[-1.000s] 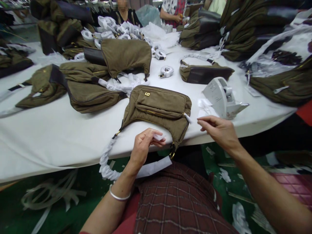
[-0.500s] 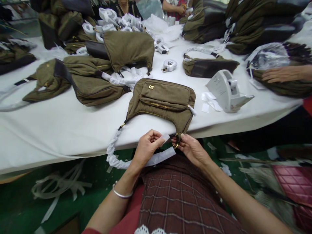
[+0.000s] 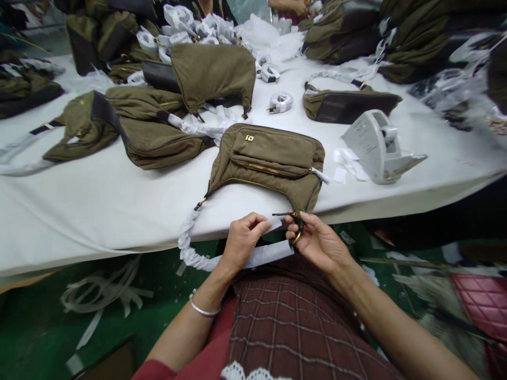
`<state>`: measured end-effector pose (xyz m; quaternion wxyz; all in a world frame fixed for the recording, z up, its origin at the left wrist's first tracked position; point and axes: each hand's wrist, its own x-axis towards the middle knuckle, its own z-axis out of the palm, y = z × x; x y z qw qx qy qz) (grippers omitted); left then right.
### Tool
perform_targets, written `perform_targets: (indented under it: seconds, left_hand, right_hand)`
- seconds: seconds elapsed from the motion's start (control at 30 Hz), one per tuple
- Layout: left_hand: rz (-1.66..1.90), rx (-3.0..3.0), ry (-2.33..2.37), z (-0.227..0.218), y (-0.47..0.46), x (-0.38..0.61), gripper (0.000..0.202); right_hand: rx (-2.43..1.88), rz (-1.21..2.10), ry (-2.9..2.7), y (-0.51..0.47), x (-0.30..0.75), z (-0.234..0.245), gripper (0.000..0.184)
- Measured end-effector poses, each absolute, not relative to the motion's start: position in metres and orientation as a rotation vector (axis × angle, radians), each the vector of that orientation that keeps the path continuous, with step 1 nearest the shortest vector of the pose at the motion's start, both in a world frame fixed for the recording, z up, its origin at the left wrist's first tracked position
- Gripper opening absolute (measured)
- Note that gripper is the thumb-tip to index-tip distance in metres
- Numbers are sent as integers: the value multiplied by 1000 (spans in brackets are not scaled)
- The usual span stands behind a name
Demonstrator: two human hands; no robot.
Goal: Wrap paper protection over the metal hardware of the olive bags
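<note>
An olive fabric shoulder bag (image 3: pixel 273 153) lies on the white table near its front edge, its zipped pocket facing up. Its strap (image 3: pixel 194 253), covered in white wrapping, loops down off the edge toward my lap. Between thumb and fingers my left hand (image 3: pixel 243 240) pinches a small strip of white tape (image 3: pixel 274 224). My right hand (image 3: pixel 317 240) is closed on the bag's lower right corner, by the gold ring (image 3: pixel 297 238) where the strap joins. A thin dark zipper pull (image 3: pixel 283 214) sticks out to the left from that corner.
A grey tape dispenser (image 3: pixel 374 148) stands right of the bag, with white paper pieces (image 3: pixel 350 163) beside it. More olive bags (image 3: pixel 162 140) lie at the left, and coiled wrapped straps (image 3: pixel 281 102) sit behind. Discarded strips (image 3: pixel 103 293) lie on the green floor.
The dark zipper pull now shows, pointing left from the corner at my right hand. My left hand still pinches the tape. At the right, a co-worker's hand and the bag under it have left that spot.
</note>
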<state>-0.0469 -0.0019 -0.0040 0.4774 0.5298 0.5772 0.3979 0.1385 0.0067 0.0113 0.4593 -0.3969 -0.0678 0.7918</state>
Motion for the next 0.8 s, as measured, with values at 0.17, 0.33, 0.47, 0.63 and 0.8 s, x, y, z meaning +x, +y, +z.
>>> perform_targets:
  seconds: [0.17,0.33,0.47,0.63,0.8]
  left_hand:
    - [985,1284,1448,-7,-3,-48,19]
    - [1042,1233,1495,-10,-2,-49,20]
    - [1059,1230,1555,-6,-3,-47,17]
    - [1102,1344,1605,-4,-4,-45,12]
    - [1197,1552,1539,-5,2,-47,8]
  right_hand:
    - [-984,1951,-107,8,138,17,17]
    - [-988,1955,-101,8,139,19,21]
    - [-986,1960,-110,9,139,18,20]
    - [-991,1959,-115,10,140,16,22]
    - [-992,1969,-117,9,140,16,20]
